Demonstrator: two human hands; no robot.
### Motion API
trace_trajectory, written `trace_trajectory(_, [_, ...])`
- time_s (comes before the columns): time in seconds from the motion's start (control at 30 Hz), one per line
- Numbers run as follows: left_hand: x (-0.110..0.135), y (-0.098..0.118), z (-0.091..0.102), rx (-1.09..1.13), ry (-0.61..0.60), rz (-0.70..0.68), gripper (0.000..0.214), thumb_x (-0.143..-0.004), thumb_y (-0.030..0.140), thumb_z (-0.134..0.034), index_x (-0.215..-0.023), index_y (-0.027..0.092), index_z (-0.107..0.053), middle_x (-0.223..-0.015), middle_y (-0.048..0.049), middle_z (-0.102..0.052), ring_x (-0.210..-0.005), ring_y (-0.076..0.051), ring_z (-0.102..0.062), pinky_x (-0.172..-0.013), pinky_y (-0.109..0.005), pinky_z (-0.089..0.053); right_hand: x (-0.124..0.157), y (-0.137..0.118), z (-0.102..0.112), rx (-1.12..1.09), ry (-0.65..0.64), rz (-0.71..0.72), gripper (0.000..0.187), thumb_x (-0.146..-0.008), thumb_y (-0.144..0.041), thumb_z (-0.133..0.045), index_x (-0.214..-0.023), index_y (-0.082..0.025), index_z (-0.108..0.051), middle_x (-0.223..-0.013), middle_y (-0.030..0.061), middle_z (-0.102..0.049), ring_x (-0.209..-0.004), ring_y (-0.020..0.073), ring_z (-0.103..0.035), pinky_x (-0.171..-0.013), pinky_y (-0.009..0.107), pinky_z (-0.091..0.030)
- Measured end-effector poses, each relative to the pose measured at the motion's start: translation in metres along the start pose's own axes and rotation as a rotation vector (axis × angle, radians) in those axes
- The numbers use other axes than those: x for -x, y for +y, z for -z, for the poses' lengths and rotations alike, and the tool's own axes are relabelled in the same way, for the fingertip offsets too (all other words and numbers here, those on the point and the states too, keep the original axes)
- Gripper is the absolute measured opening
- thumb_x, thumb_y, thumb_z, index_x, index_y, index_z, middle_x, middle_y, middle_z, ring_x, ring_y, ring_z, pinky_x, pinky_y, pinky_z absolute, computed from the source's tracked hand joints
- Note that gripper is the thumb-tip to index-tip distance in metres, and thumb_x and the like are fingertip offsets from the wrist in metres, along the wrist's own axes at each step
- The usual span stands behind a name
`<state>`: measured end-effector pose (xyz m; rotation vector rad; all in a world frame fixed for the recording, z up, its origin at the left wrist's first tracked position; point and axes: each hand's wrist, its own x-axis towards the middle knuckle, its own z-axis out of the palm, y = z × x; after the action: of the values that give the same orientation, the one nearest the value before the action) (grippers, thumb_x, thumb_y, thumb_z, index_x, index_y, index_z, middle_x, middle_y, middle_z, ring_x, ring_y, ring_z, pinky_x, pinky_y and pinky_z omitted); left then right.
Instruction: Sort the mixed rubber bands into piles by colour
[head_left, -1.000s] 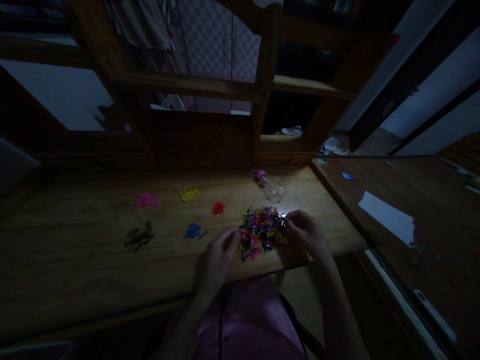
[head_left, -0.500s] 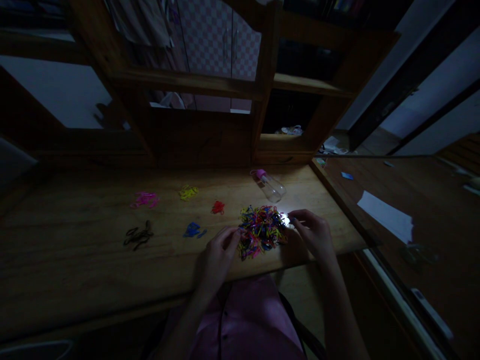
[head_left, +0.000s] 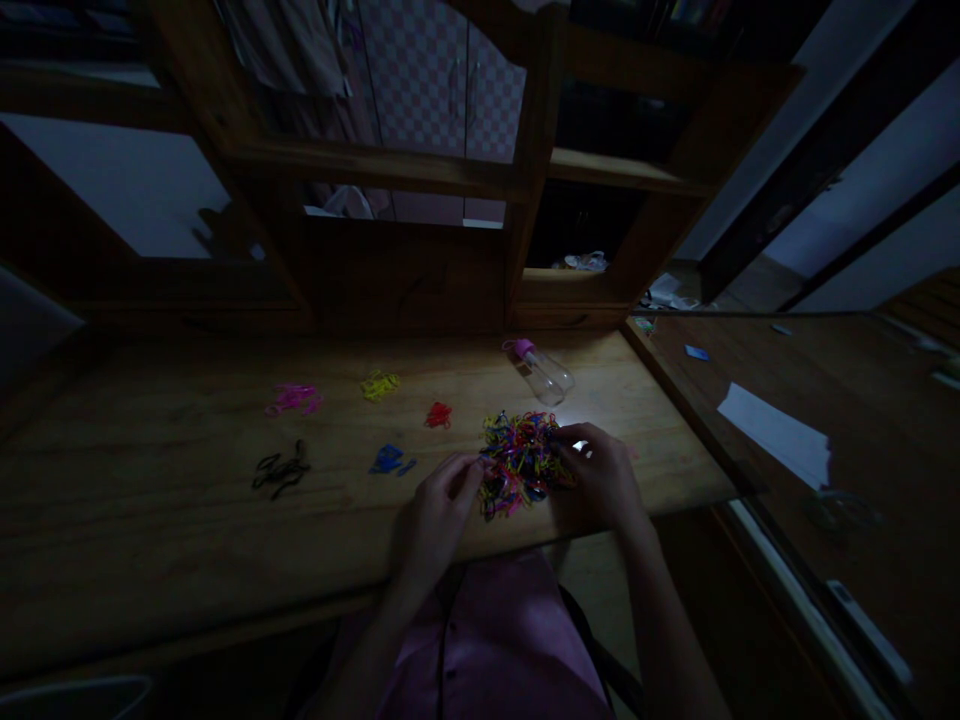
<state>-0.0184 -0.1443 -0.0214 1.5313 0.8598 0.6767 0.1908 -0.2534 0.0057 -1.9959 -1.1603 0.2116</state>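
A mixed heap of small coloured rubber bands (head_left: 525,460) lies on the wooden desk in front of me. My left hand (head_left: 448,497) is at the heap's left edge, thumb and forefinger pinched together; what they hold is too small to make out. My right hand (head_left: 602,470) reaches in from the right, its thumb and fingertips curled together at the heap's upper right; whatever is between them is hidden. To the left lie sorted bunches: red bands (head_left: 439,414), blue bands (head_left: 390,460), yellow bands (head_left: 380,385), pink bands (head_left: 295,399) and black bands (head_left: 280,470).
Behind the heap a clear bottle (head_left: 546,376) with a pink cap lies on its side. The wooden desk (head_left: 180,520) has a shelf frame (head_left: 420,165) along its back. Right of it, a brown surface holds a white paper (head_left: 776,433) and a small blue card (head_left: 696,352).
My right hand has moved left, from the heap's right side onto its upper right edge. My left hand stays pinched at the left edge. The view has shifted slightly.
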Motion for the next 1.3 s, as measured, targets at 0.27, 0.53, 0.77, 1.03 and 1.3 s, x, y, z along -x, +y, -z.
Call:
trace_trajectory(0.27, [0.001,0.002,0.001,-0.029,-0.002,-0.006,0.026,-0.088,0.04,-0.054,-0.095,0.021,-0.07,-0.099,-0.0049,-0.072,-0.094,-0.022,-0.065,-0.085,-0.03,-0.049,-0.001,0.0,0.0,0.06,-0.017,-0.032,0.021,-0.075,-0.018,-0.058,-0.091,-0.021,-0.07,-0.086,0.0034,-0.071,-0.074,0.0181,-0.063,-0.068,0.029,-0.049])
trace_trajectory(0.53, [0.002,0.005,0.0,-0.028,0.005,-0.008,0.026,-0.089,0.039,-0.053,-0.096,0.021,-0.07,-0.102,-0.0054,-0.072,-0.096,-0.022,-0.065,-0.086,-0.03,-0.049,-0.002,0.004,0.009,-0.045,0.063,-0.098,0.02,-0.078,-0.024,-0.057,-0.09,-0.021,-0.073,-0.085,0.0032,-0.073,-0.073,0.0182,-0.066,-0.066,0.029,-0.051])
trace_trajectory(0.77, [0.003,0.004,0.0,-0.04,-0.011,0.0,0.026,-0.09,0.04,-0.052,-0.098,0.022,-0.07,-0.104,-0.0054,-0.071,-0.097,-0.022,-0.065,-0.086,-0.03,-0.049,-0.002,0.006,0.021,-0.278,0.06,-0.18,0.021,-0.079,-0.034,-0.066,-0.09,-0.02,-0.075,-0.09,0.0067,-0.075,-0.084,0.0237,-0.07,-0.075,0.033,-0.056])
trace_trajectory(1.03, [0.002,0.003,0.0,-0.012,-0.004,-0.002,0.025,-0.089,0.04,-0.054,-0.095,0.023,-0.07,-0.103,-0.0046,-0.072,-0.097,-0.023,-0.065,-0.086,-0.03,-0.049,-0.001,0.0,0.023,-0.409,0.045,-0.211,0.023,-0.076,-0.036,-0.071,-0.089,-0.017,-0.074,-0.09,0.0076,-0.075,-0.083,0.0226,-0.07,-0.076,0.033,-0.057])
trace_trajectory(1.3, [0.005,0.013,-0.003,0.031,-0.002,-0.003,0.023,-0.087,0.039,-0.057,-0.094,0.021,-0.071,-0.099,-0.004,-0.073,-0.094,-0.021,-0.066,-0.087,-0.03,-0.05,0.004,-0.022,0.014,-0.522,0.007,-0.209,0.025,-0.075,-0.039,-0.073,-0.088,-0.018,-0.073,-0.087,0.0065,-0.074,-0.081,0.0219,-0.07,-0.075,0.034,-0.057])
